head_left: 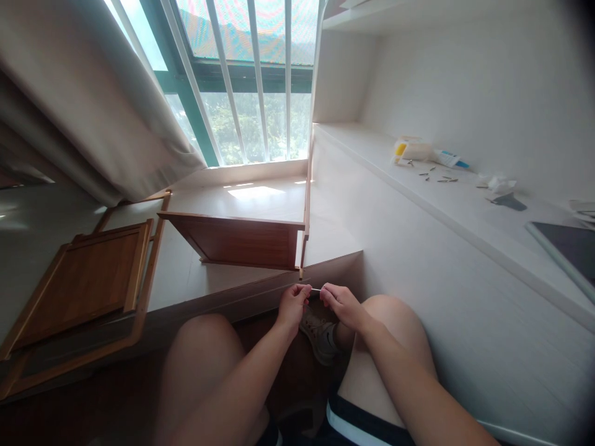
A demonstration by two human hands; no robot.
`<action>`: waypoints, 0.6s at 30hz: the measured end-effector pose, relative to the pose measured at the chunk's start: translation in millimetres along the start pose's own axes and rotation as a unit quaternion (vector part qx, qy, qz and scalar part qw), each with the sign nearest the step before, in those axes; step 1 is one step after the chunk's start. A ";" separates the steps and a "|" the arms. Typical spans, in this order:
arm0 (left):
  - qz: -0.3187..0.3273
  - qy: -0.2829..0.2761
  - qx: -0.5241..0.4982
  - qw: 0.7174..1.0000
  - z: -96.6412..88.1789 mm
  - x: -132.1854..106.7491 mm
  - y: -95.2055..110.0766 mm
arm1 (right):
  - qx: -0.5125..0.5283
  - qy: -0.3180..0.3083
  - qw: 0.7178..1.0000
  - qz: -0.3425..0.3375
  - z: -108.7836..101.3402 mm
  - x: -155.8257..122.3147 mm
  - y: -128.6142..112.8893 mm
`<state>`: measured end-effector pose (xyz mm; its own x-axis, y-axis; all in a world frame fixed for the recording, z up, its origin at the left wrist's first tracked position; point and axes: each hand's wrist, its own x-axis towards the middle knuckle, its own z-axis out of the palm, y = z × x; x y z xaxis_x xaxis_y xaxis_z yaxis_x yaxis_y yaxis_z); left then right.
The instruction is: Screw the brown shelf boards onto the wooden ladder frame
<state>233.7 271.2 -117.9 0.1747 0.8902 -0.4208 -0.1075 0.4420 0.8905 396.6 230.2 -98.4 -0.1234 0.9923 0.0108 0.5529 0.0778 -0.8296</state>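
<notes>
— Metal, thin and pale: that pin (316, 289) is pinched between both hands, low between the raised knees. The left hand (292, 306) closes finger and thumb on one end and the right hand (341, 305) does the same on the other. The fingers are narrow, tips nearly meeting.
— What could go wrong?
— It's a slight thing held only by fingertips. One slip, I'd say, and it drops past the shoe (320, 337) onto the dark floor under the legs, hard to find in that shade. It might also bend if the two hands pull against each other.
— And just beyond the hands?
— The near edge of the white platform (260, 198), just beside them. On it a wooden panel (242, 238) stands on edge, and its corner post comes down right above the pin, so there's little room upward. To the left a folded wooden frame (81, 285) lies flat at the platform's end.
— Further off?
— On the right, a long ledge (465, 198) carries loose screws (437, 176), a tube (449, 159) and a yellowish packet (409, 148). They're all well apart from the hands, up past the right knee. Far back are the barred window (260, 80) and, at left, a curtain (69, 105).
</notes>
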 end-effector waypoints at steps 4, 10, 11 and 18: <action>-0.004 0.008 -0.007 1.000 -1.6 0.4 4.8 | -0.076 -0.023 0.996 -0.042 -11.7 16.0 -5.9; -0.043 0.025 -0.045 0.998 -4.2 1.3 6.8 | -0.080 -0.044 0.993 -0.071 -28.7 37.5 3.6; -0.057 0.036 -0.061 0.996 -4.6 1.9 7.2 | -0.059 -0.025 0.996 -0.060 -28.1 38.6 7.3; -0.133 0.090 -0.108 0.981 -8.0 15.8 15.6 | -0.012 0.012 1.000 -0.021 -13.2 44.7 16.8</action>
<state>227.0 293.0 -112.0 0.0515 0.7373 -0.6736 -0.2900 0.6565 0.6964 411.2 277.1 -104.5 -0.1269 0.9902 0.0591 0.5670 0.1212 -0.8148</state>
